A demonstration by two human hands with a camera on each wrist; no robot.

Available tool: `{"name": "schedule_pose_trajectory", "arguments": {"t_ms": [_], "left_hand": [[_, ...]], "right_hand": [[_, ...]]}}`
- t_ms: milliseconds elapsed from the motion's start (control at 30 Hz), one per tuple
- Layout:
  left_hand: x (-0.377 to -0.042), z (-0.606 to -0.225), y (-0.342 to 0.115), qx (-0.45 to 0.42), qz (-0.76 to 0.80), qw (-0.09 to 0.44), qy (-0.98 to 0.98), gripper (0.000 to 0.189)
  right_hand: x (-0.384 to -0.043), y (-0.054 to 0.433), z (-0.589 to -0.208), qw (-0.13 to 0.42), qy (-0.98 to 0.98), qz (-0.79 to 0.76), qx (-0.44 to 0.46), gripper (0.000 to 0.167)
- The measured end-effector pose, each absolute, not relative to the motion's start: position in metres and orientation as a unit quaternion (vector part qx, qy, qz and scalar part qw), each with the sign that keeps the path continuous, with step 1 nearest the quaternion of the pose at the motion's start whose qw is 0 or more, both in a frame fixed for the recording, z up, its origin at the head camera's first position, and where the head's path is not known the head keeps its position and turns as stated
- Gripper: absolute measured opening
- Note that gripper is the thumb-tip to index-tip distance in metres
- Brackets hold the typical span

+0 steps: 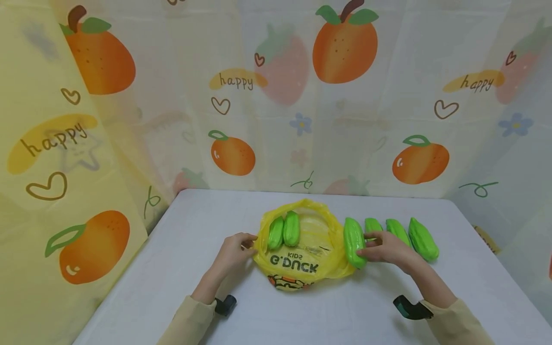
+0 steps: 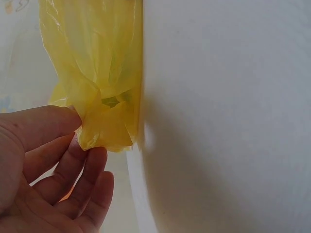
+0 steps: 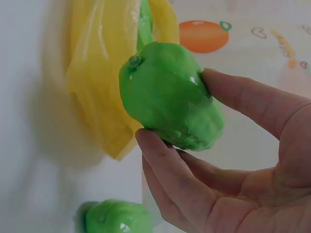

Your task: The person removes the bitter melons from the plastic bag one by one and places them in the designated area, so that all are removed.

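Note:
My right hand [image 1: 385,247] grips a glossy bright green bitter melon [image 1: 354,242] between thumb and fingers, at the right rim of an open yellow plastic bag [image 1: 332,268]. In the right wrist view the blunt stem end of that melon [image 3: 160,92] faces the camera, with the bag right behind it. My left hand [image 1: 235,251] pinches the bag's left edge; up close, thumb and fingertips hold the thin yellow plastic [image 2: 109,128]. Inside the bag lie two similar melons, one of them [image 1: 291,229] nearer its middle.
Three more green melons lie in a row to the right, partly behind my right hand, the outermost melon [image 1: 423,239] farthest right. All rests on a white table [image 1: 207,211]. A fruit-printed curtain [image 1: 276,120] hangs behind the table and along its sides.

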State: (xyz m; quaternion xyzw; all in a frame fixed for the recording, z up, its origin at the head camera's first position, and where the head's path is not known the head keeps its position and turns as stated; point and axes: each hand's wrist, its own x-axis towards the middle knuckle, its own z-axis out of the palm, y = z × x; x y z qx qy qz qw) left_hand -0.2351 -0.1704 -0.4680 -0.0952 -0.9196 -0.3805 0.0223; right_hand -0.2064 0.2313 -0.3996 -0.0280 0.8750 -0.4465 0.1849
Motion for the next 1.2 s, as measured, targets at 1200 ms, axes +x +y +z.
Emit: {"name": "schedule_pose_trajectory", "arguments": {"t_ms": [1200], "left_hand": [[-0.238, -0.47, -0.169, -0.087, -0.378, 0.016, -0.922, 0.032]], "right_hand": [[-0.171, 0.283, -0.425, 0.265, 0.832, -0.486, -0.013, 0.079]]}}
